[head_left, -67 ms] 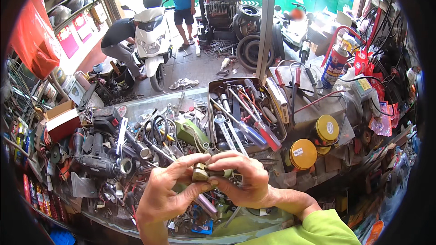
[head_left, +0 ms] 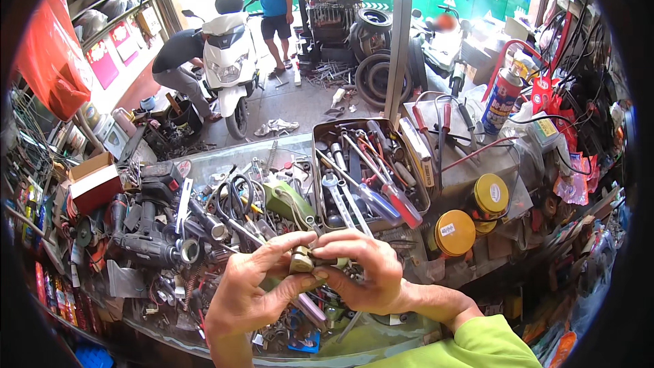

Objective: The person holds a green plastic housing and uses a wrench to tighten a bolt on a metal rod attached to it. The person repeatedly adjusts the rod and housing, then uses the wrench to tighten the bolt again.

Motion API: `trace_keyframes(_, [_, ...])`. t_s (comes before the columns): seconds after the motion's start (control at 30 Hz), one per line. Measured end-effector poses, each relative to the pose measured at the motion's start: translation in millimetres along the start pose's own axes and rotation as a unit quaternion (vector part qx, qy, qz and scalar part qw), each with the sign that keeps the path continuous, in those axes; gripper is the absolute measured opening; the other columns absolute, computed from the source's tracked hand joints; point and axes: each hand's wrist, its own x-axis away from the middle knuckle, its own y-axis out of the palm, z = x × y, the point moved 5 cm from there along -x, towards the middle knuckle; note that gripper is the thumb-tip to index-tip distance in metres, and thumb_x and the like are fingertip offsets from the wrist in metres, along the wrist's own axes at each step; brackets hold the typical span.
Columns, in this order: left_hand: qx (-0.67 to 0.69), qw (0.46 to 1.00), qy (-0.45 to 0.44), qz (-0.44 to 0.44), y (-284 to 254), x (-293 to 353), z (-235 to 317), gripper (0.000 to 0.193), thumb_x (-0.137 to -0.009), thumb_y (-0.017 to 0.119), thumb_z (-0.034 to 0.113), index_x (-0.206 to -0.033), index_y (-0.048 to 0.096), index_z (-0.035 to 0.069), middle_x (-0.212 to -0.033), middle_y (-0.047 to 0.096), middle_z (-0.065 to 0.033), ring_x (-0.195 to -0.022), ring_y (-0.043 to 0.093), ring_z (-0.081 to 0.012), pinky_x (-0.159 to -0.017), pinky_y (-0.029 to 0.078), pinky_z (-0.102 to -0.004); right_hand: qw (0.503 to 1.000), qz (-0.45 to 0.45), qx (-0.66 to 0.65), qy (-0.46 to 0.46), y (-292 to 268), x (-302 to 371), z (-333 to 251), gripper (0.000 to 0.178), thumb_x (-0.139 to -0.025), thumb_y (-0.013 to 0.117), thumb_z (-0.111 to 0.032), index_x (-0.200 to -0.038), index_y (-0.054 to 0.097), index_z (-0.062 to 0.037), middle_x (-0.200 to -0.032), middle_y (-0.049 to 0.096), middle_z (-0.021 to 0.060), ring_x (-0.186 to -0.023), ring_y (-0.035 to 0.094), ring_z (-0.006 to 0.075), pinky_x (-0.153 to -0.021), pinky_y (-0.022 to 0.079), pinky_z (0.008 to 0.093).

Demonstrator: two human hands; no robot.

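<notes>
Over the front of the cluttered glass-topped bench, a small brass-coloured cylindrical metal part [head_left: 300, 263] is pinched between both hands. My left hand [head_left: 248, 286] grips it from the left between thumb and fingers. From the right, my right hand [head_left: 364, 262] closes thumb and fingers on its other side, hiding part of it. Just below the hands lies a screwdriver with a pale purplish handle [head_left: 310, 309]. Beyond them, a metal tray [head_left: 424, 199] holds screwdrivers, wrenches and pliers. A green tool body [head_left: 283, 201] lies left of that tray.
A black power drill [head_left: 146, 245] and a red-and-white box [head_left: 94, 182] stand at the left. Two yellow-lidded jars [head_left: 455, 233] and a blue spray can [head_left: 502, 101] are at the right. Past the bench, two people are by a white scooter [head_left: 228, 61].
The brass-coloured part has shifted very slightly to the right and turned a little between my fingers. Both hands otherwise stay in place.
</notes>
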Motion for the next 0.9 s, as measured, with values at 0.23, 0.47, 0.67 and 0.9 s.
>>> trace_keyframes(0.23, [-0.081, 0.995, 0.032, -0.045, 1.5, -4.8, 7.0, 0.045, -0.084, 0.066, -0.005, -0.127, 0.054, 0.000, -0.097, 0.071, -0.0134, -0.090, 0.070, -0.0173, -0.077, 0.054, -0.0269, 0.996, 0.017, 0.057, -0.073, -7.2, 7.2, 2.8, 0.034, -0.073, 0.077, -0.002, -0.104, 0.063, 0.0017, -0.098, 0.066, 0.0154, -0.080, 0.067, 0.0271, -0.070, 0.054, 0.0340])
trace_keyframes(0.47, [-0.049, 0.998, -0.024, -0.017, 10.7, 7.2, -4.1, 0.043, -0.088, 0.057, -0.011, -0.130, 0.049, -0.002, -0.099, 0.068, -0.0141, -0.094, 0.066, -0.0168, -0.082, 0.055, -0.0294, 0.996, -0.053, -0.061, 0.032, 2.5, 6.0, 17.0, 0.005, -0.087, 0.063, -0.001, -0.088, 0.063, 0.0043, -0.082, 0.066, 0.0164, -0.072, 0.066, 0.0281, -0.063, 0.052, 0.0331])
trace_keyframes(0.67, [-0.038, 0.999, -0.009, -0.006, 14.3, 1.6, -5.7, 0.042, -0.089, 0.048, -0.015, -0.130, 0.049, -0.004, -0.104, 0.067, -0.0122, -0.093, 0.065, -0.0153, -0.083, 0.053, -0.0266, 0.994, -0.022, -0.087, 0.068, 5.7, 13.7, 24.0, 0.008, -0.088, 0.064, -0.002, -0.093, 0.062, 0.0048, -0.088, 0.065, 0.0156, -0.079, 0.065, 0.0264, -0.068, 0.052, 0.0317])
trace_keyframes(0.9, [-0.041, 0.997, -0.060, 0.001, 18.7, -3.1, 3.8, 0.043, -0.087, 0.053, -0.011, -0.129, 0.052, -0.001, -0.098, 0.067, -0.0079, -0.088, 0.063, -0.0118, -0.079, 0.052, -0.0247, 0.980, -0.060, -0.133, 0.134, 0.6, 17.6, 31.8, 0.025, -0.092, 0.064, -0.011, -0.112, 0.055, -0.0001, -0.101, 0.060, 0.0090, -0.083, 0.059, 0.0146, -0.067, 0.049, 0.0273])
